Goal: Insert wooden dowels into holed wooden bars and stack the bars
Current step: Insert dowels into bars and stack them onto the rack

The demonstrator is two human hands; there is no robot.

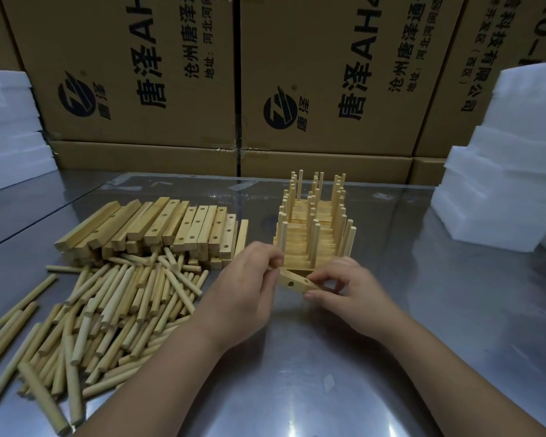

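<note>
Left hand (249, 279) and right hand (344, 287) both pinching ends of one pale holed wooden bar (293, 282), loose round wooden dowels (108, 310) left of hands, dowelled bar stack (312, 228) just beyond

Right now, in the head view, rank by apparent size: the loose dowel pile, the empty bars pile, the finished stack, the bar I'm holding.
1. Loose dowel pile, though nearest the camera.
2. Empty bars pile.
3. Finished stack.
4. Held bar, ends covered by the left hand and right hand.
</note>
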